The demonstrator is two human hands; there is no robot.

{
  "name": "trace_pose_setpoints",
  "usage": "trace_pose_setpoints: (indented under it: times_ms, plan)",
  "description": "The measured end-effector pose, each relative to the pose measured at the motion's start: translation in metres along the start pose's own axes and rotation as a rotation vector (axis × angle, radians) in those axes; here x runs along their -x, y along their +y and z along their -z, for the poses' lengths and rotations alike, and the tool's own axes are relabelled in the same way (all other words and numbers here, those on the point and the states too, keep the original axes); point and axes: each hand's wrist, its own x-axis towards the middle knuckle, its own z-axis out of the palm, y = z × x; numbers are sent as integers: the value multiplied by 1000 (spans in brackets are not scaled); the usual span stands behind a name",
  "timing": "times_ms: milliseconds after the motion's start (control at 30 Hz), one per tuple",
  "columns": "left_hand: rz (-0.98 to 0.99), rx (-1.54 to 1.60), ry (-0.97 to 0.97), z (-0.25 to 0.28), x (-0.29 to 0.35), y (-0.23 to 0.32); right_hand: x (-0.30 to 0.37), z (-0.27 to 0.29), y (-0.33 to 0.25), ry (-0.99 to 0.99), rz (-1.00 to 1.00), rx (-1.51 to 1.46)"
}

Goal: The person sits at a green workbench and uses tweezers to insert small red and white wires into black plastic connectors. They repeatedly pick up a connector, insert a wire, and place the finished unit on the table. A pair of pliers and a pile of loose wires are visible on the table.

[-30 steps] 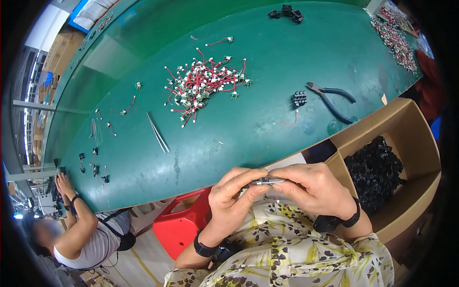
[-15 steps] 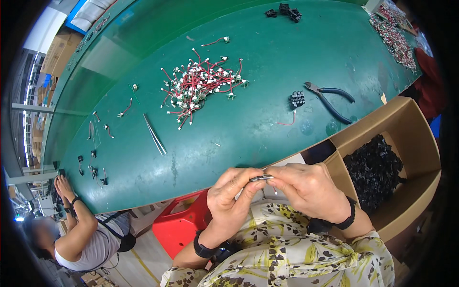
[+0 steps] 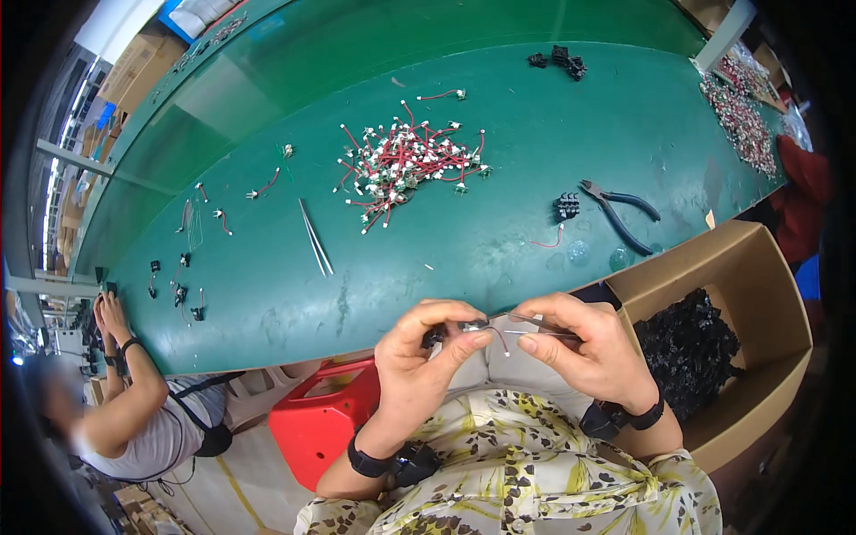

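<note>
Above my lap, just off the near table edge, my left hand (image 3: 417,357) pinches a small black plastic part (image 3: 434,337), mostly hidden by the fingers. A short thin wire (image 3: 506,343) with a white end hangs from that part. My right hand (image 3: 599,352) is closed on a pair of metal tweezers (image 3: 546,333); their two tips are spread and point at the part, close to my left fingertips. On the green table (image 3: 446,294) beyond lies a heap of red wires with white connectors (image 3: 406,165).
A second pair of tweezers (image 3: 316,238) lies left of centre. Cutting pliers (image 3: 620,214) rest at right beside a black block (image 3: 565,207). An open cardboard box (image 3: 776,299) holds black parts (image 3: 687,361). A red stool (image 3: 321,423) and a co-worker (image 3: 134,419) are left.
My hands, earlier together at the tweezers' metal, have moved apart. The tweezers' spread tips and the hanging wire now show between them. The whole view has shifted slightly.
</note>
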Motion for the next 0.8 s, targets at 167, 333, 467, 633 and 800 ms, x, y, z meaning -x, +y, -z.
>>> trace_pose_setpoints:
  times_ms: [167,333,467,633,800]
  plan:
    - [-15,-117,-47,-1,4,12,-3,-8,1,-37,26,38]
    - [66,-41,-20,2,10,11,-5,-13,3,-89,82,60]
    - [-14,-100,-63,6,9,9,-5,-14,2,-72,108,98]
    - [15,-113,-37,6,9,4,-6,-16,3,-23,172,250]
    - [-10,-222,-31,3,7,12,-4,-18,1,21,161,379]
